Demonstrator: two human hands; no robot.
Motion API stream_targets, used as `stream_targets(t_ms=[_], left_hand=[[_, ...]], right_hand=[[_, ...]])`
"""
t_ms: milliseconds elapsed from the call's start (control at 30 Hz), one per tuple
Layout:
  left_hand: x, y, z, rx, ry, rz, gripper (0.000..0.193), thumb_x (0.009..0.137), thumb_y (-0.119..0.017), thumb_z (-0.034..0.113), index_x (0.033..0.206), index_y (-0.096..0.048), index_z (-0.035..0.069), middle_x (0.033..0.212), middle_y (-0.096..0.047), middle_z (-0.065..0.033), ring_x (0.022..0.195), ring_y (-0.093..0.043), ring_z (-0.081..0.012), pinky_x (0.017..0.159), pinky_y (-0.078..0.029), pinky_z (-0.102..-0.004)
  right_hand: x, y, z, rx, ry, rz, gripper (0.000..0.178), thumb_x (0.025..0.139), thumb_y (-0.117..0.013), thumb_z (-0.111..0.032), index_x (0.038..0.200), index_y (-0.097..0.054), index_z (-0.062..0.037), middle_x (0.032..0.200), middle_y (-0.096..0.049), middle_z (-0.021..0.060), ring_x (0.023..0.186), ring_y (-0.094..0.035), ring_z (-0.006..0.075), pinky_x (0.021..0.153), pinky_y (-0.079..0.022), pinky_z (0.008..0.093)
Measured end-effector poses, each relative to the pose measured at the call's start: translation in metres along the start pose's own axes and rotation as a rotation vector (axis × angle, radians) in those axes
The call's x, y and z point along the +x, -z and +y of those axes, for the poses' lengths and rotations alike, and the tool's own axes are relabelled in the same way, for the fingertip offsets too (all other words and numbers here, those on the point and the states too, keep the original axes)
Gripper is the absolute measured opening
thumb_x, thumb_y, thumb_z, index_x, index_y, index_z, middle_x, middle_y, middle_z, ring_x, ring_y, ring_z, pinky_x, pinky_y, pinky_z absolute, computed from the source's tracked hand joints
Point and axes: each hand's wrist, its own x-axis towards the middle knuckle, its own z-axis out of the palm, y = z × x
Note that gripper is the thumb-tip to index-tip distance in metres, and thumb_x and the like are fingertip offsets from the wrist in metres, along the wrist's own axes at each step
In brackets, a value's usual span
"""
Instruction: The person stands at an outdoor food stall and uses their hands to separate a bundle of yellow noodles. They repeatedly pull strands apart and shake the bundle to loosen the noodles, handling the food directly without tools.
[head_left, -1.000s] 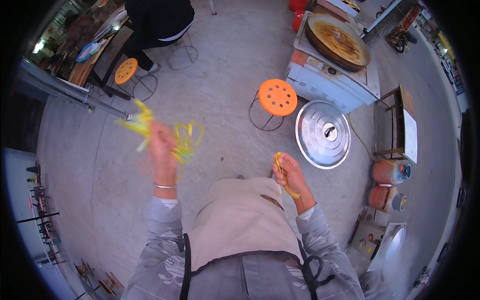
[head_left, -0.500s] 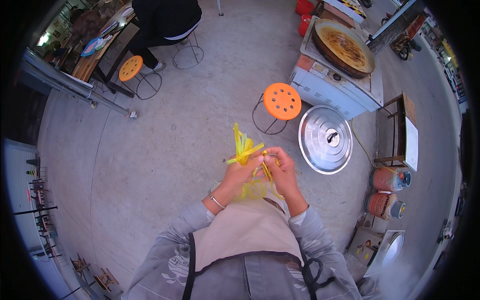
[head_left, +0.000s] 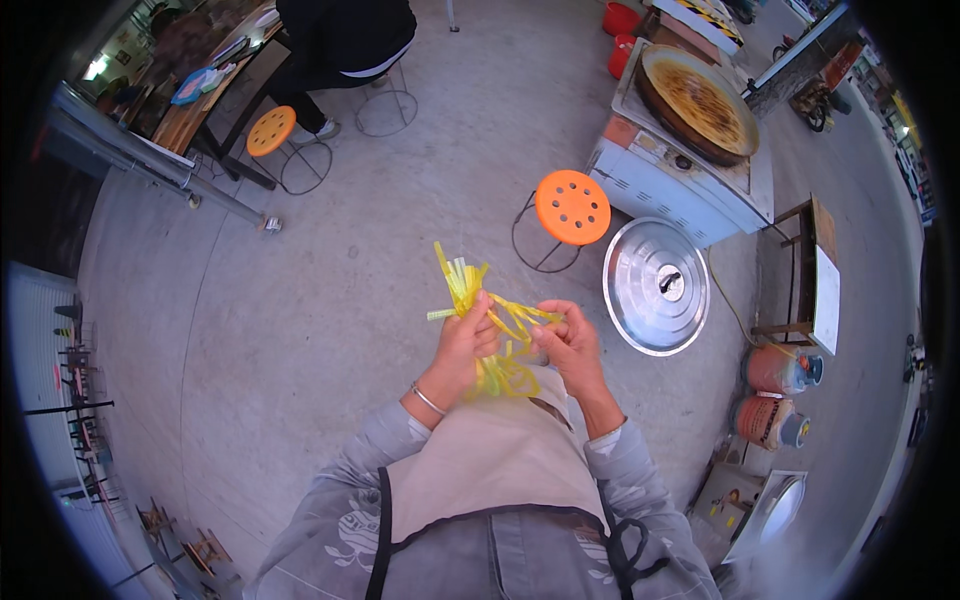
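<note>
A bunch of yellow plastic strips is gripped in the fist of my left hand, with the ends fanning out above the thumb and more looping below over my apron. My right hand, a little to the right, pinches some yellow strands between thumb and fingers. These strands stretch between the two hands. Both hands are held in front of my beige apron. Where exactly the strands end inside my right fingers is hidden.
An orange stool stands ahead, beside a large round metal lid. Beyond is a stove cabinet with a wide pan. Gas cylinders are at right. A seated person is at a table far left, near another orange stool.
My hands have drawn apart, the left one moving slightly left and the right one slightly right. Yellow strands now span the gap between them.
</note>
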Motion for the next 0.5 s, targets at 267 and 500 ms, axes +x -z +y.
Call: stream_targets(t_ms=[267, 500], left_hand=[[0.005, 0.028, 0.019, -0.261, 0.203, -0.290, 0.030, 0.102, -0.041, 0.036, 0.081, -0.045, 0.015, 0.073, -0.037, 0.0048, 0.050, -0.028, -0.0034, 0.040, -0.021, -0.0187], [0.022, 0.078, 0.037, -0.422, 0.096, -0.208, 0.025, 0.102, -0.043, 0.030, 0.086, -0.050, 0.013, 0.071, -0.037, 0.0042, 0.049, -0.029, -0.0049, 0.040, -0.023, -0.0194]], right_hand=[[0.005, 0.033, -0.010, -0.289, 0.229, 0.163, 0.015, 0.088, -0.065, -0.006, 0.102, -0.061, -0.0021, 0.066, -0.056, -0.0044, 0.058, -0.045, 0.0020, 0.052, -0.034, 0.0196], [-0.002, 0.099, -0.007, -0.630, 0.253, 0.436, 0.009, 0.089, -0.065, -0.008, 0.083, -0.063, -0.0005, 0.070, -0.059, -0.0030, 0.061, -0.048, 0.0046, 0.055, -0.038, 0.0217]])
